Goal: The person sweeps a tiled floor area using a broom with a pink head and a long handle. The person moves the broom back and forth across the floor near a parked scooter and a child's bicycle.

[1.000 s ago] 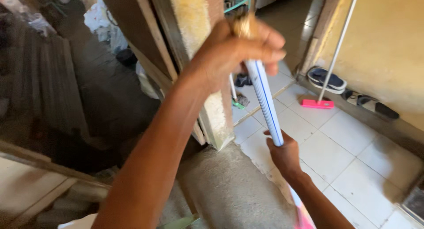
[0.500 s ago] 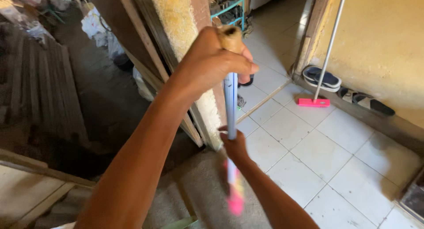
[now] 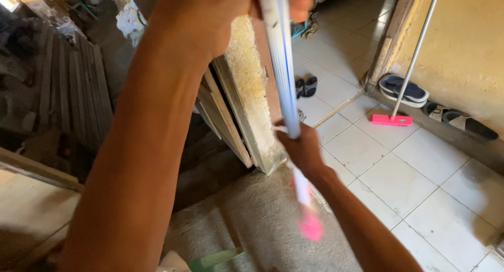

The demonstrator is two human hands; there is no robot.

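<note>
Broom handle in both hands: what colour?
The broom handle is white with a thin blue lengthwise stripe and a blurred pink lower end; head view.

- A white plastic bag (image 3: 128, 21) with some dark marks on it lies crumpled on the ground to the upper left of the yellow rough-plastered door post (image 3: 247, 77), well apart from it.
- Beyond that bag, at the top left corner, more pale bundles (image 3: 63, 25) lie, too blurred to tell whether they are packages.
- No labels, signs or screens show.
</note>
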